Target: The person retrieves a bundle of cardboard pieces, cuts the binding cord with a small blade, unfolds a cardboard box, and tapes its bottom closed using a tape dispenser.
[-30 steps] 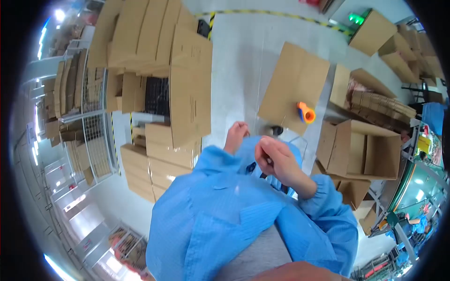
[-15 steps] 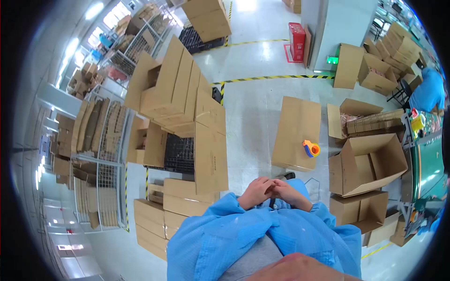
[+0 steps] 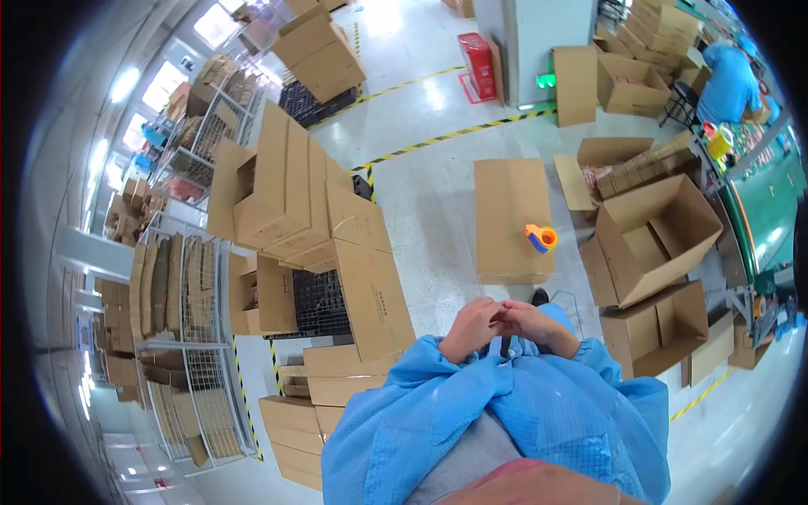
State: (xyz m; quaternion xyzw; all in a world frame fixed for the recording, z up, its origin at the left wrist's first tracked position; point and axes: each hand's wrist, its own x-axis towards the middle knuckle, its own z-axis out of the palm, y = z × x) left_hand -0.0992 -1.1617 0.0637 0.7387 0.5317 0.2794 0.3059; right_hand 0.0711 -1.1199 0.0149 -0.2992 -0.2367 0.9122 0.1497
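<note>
My left hand and my right hand meet in front of my waist, with their curled fingers touching. Whatever lies between the fingertips, if anything, is hidden. Just under them a narrow dark strip shows at the front of my blue smock. Beyond the hands stands a closed cardboard box. On its top lies an orange and blue tape dispenser, apart from both hands.
Open cardboard boxes stand at the right beside a green workbench. Stacked cartons and a black pallet are at the left, near wire racks. A co-worker in blue is at far right.
The view has turned and tilted, so the boxes appear shifted. My hands remain together at my waist, and the tape dispenser stays on the box.
</note>
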